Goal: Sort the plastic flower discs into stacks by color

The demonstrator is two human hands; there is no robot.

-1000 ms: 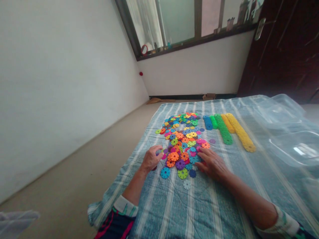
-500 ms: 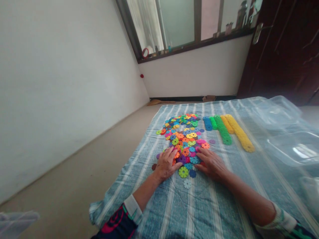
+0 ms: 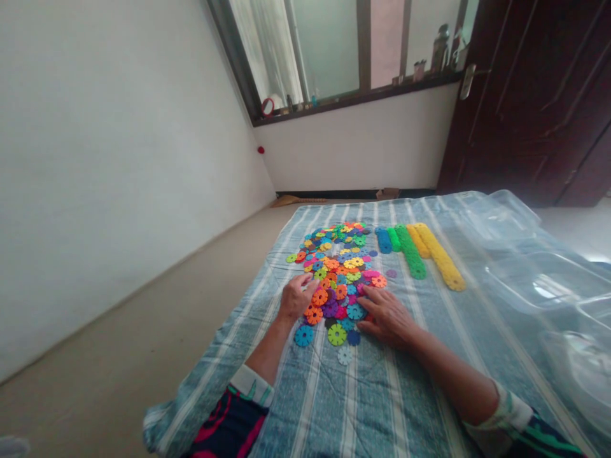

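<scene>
Many flower-shaped plastic discs (image 3: 329, 308) in mixed colours lie in a loose pile on a striped cloth. My left hand (image 3: 296, 298) is at the pile's left edge, fingers curled together and thumb close to them; what they hold, if anything, is hidden. On the right edge of the pile rests my right hand (image 3: 386, 317), fingers stretched out and apart over pink and blue discs. A blue disc (image 3: 304, 335) and a lime disc (image 3: 337, 334) lie near my wrists, with a pale disc (image 3: 344, 355) closer to me.
Rows of stacked discs, sorted by colour, lie right of the pile: blue (image 3: 383, 240), green (image 3: 411, 253) and yellow (image 3: 440, 257). Clear plastic containers (image 3: 539, 280) stand at the right. The striped cloth (image 3: 324, 394) drops over the left edge to the floor.
My left hand has lifted from flat on the discs and curled at the left edge; orange and blue discs beside it are uncovered. My right hand stays on the pile. The view has shifted right.
</scene>
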